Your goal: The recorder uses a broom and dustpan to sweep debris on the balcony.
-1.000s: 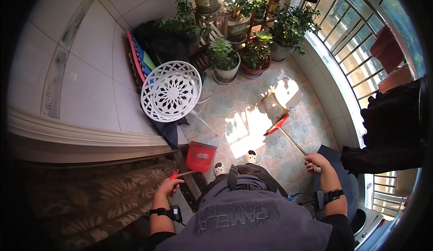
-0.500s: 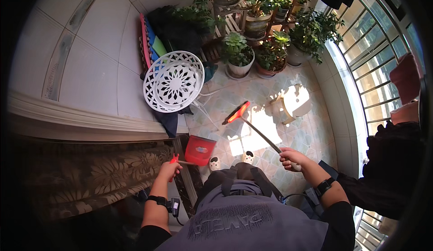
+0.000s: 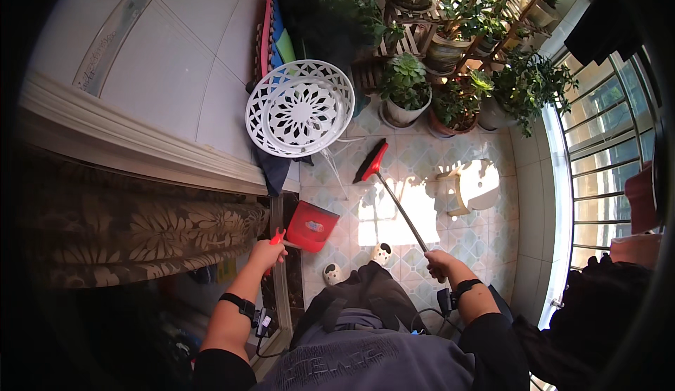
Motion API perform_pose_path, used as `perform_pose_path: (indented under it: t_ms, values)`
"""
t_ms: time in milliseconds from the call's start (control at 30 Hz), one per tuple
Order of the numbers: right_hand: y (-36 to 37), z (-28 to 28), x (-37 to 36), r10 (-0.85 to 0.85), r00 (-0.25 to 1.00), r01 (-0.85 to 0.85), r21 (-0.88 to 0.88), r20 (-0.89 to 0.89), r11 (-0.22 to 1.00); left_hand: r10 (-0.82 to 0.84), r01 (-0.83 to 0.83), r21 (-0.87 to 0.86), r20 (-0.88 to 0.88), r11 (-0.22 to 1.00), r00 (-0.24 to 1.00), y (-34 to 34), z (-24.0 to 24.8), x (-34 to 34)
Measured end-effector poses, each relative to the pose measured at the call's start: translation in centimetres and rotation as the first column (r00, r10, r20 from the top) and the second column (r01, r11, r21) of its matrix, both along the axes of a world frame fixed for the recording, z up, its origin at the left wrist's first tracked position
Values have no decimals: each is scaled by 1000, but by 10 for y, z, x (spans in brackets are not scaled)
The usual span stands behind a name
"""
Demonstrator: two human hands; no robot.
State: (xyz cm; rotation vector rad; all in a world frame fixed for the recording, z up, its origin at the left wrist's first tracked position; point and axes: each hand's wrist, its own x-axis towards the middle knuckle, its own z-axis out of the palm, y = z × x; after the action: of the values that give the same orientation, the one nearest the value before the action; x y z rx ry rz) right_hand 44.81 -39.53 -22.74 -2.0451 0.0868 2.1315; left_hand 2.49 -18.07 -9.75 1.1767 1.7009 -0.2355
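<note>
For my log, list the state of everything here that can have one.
Red dustpan: held
Red broom: held, slanting
Left hand: closed on dustpan
Right hand: closed on broom
Round white table: standing
Potted plants: green, leafy
Tiled floor: partly sunlit
Pink cloth: hanging
Patterned curtain: hanging

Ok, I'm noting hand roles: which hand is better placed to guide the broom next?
Probably the right hand: it grips the broom, while the left hand holds the red dustpan.
</note>
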Motion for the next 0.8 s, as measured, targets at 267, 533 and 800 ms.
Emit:
perform_pose_path:
  t_ms: [267,533,800]
  values:
    - [-93,101,8,201,936,-205,-17,290,979,21,-18,-42,76,999,997,3,-9,-54]
    - [-79,219,-74,187,971,-190,2,150,982,483,-204,-526,470,825,739,-48,10,-133]
    - [-11,285,-139,516,850,-523,45,106,851,623,-218,-621,565,753,540,-120,53,-233]
